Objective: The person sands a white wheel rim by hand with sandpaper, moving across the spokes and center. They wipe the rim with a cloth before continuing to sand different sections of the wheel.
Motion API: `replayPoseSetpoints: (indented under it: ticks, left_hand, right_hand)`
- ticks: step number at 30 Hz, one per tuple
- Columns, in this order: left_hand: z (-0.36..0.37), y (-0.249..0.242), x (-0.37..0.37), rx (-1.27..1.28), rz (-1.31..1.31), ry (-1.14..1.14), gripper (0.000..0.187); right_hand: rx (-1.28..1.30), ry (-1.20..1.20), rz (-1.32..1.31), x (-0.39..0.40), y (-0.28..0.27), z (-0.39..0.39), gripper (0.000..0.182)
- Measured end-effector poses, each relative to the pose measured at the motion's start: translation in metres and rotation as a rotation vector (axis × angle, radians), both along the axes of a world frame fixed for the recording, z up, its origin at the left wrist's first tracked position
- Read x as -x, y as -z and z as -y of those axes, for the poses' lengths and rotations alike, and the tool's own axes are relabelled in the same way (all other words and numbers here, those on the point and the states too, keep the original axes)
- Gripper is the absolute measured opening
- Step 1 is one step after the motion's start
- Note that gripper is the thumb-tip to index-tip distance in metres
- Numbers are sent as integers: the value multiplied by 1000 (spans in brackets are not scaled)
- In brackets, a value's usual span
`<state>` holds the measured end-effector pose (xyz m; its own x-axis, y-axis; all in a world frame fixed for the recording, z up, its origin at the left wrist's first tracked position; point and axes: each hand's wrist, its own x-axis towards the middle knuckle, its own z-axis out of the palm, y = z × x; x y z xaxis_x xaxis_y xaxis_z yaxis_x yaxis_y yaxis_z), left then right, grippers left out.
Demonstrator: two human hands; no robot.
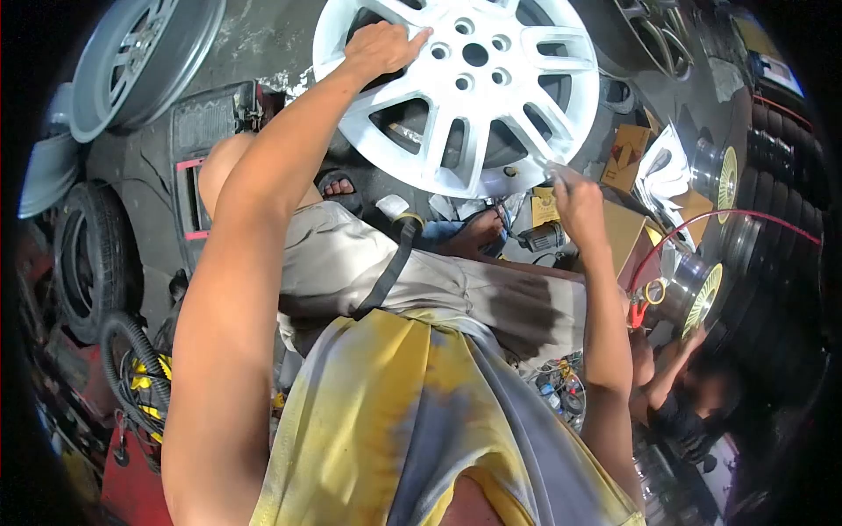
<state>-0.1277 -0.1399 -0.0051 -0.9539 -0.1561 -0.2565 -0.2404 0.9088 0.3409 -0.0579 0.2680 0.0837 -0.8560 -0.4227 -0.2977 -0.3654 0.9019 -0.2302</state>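
A white multi-spoke wheel rim [474, 105] lies face up before my knees. My left hand [383, 48] is closed around one of its spokes at the upper left, with the index finger stretched toward the hub. My right hand [581, 206] is a fist at the lower right edge of the rim. From it pokes a small flat grey tool [553, 171], whose tip is at the rim's edge; its exact kind cannot be made out. Near that tip, a grey patch [511, 173] marks the white lip.
Another wheel rim [145, 66] stands at the upper left, above a tyre [96, 259]. Cardboard boxes [627, 158] and a red hose [728, 215] are on the right. A hammer-like tool [395, 250] rests on my lap. Another person [693, 394] sits at the lower right.
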Motion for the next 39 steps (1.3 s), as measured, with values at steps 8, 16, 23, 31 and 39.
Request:
replayPoseSetpoints:
  ticks: [8,16,23,31,39]
  left_hand:
    - [-100,-61,-29,-262,-217,349,39]
    - [-184,-40,-55,-540,8,646,40]
    - [-193,-21,-54,-501,-117,587,27]
    - [-178,-32,-37,-481,76,712,32]
    - [-170,-23,-33,-488,-13,761,31]
  right_hand:
    - [46,-147,-112,-24,11,20,33]
    - [83,-180,-152,-27,9,13,31]
    - [136,-196,2,-15,9,8,27]
    - [134,-290,50,-1,-2,9,30]
    - [137,-419,-75,-4,14,18,19]
